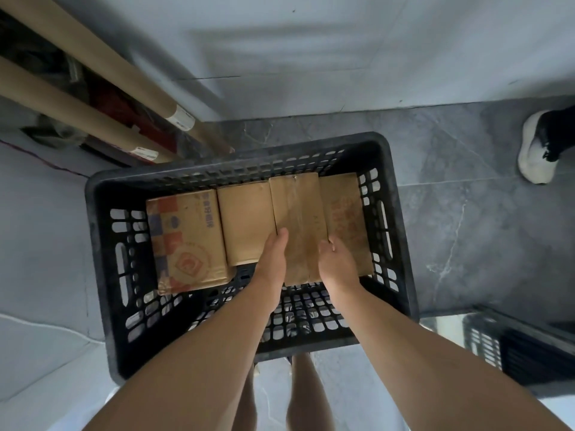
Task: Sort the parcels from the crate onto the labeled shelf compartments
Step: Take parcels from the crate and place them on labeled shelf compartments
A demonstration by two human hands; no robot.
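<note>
The taped parcel [297, 209] lies in the black crate [102, 213], between a plain parcel [244, 222] and a red-printed parcel [345, 219]. The left hand [273, 259] and right hand [337, 264] grip its two long edges. The crate stands on grey floor tiles [466, 213] near cardboard tubes [93, 76].

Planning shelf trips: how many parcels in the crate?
4, side by side: printed box leftmost, plain box, taped box between left hand and right hand, red-lettered box rightmost. Others may lie beneath.
</note>
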